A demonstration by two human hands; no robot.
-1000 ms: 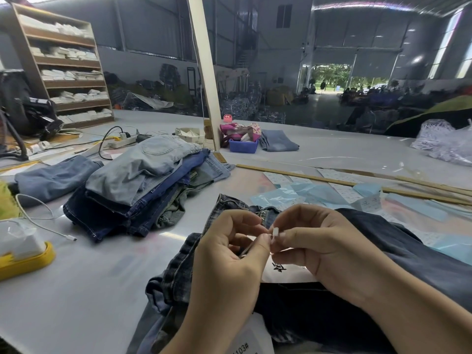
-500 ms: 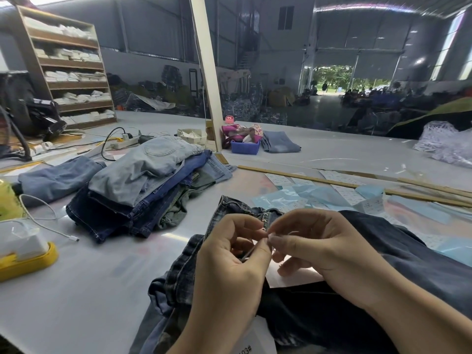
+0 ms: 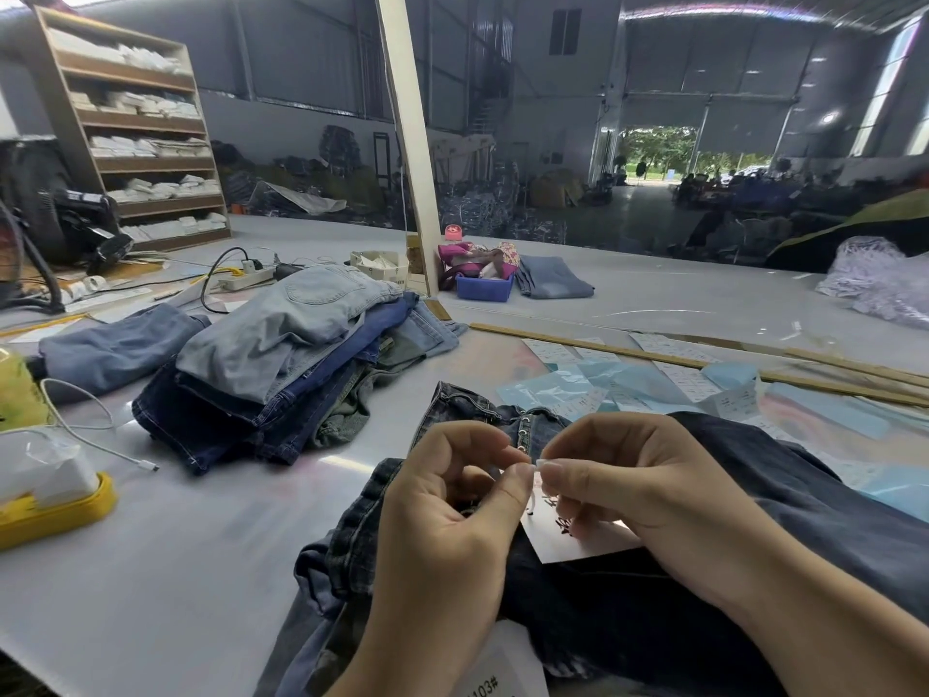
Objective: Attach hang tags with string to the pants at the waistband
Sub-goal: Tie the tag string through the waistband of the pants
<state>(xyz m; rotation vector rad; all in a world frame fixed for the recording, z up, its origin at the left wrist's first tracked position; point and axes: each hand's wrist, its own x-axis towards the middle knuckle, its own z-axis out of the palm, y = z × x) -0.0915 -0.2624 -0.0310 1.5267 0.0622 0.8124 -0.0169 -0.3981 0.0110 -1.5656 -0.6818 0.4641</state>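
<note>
Dark denim pants (image 3: 754, 545) lie across the table in front of me, waistband (image 3: 482, 399) towards the middle. A white hang tag (image 3: 578, 543) with black print rests on them, under my hands. My left hand (image 3: 452, 515) and my right hand (image 3: 648, 495) meet fingertip to fingertip just above the tag. Both pinch a thin white string (image 3: 535, 470) between thumb and forefinger. Another white tag (image 3: 502, 666) printed "103#" lies at the bottom edge, partly under my left forearm.
A stack of folded jeans (image 3: 281, 364) sits to the left. A yellow tray (image 3: 55, 510) with a white box and a cable is at the far left. Blue plastic sheets and paper labels (image 3: 653, 384), wooden sticks (image 3: 704, 367), a blue bin (image 3: 485, 286) and a slanted post (image 3: 407, 143) lie beyond.
My hands have stayed together on the string, shifting slightly right and up. The tag under them shows more and now tilts.
</note>
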